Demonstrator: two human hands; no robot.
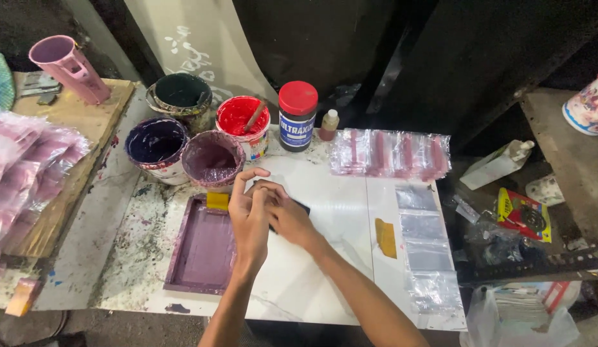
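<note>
Head view, looking down on your white worktable [325, 283]. Your left hand [249, 217] and right hand [287, 217] meet near the table's middle, fingers bunched together over a small dark object [303, 207]. Only a dark corner of it shows past your right knuckles, so its shape is hard to make out, and you cannot tell whether either hand actually grips it.

Just left of your left hand lies a shallow rectangular tray [202, 250], its floor coated in dull purple ink, with a small yellow block [217, 200] at its far edge. Behind the hands four round ink pots crowd together: a mauve pot [213, 158], a dark purple pot [157, 142], a dark green pot [181, 94] and a red pot [242, 119] with a stick standing in it. Beside them stand a red-capped jar [298, 115] and a small bottle [328, 124].

Open table surface lies in front of your hands and to their right, up to a yellow scrap [386, 238]. Along the right edge, clear glossy plastic bags [426, 247] lie in a column; a row of bags with pink strips [392, 154] lines the far edge. The left of the table is paint-spattered, bordered by a wooden board [67, 160] under crinkled pink bags [26, 170], cut off by the frame. A pink cup [71, 67] lies tilted on the board.
</note>
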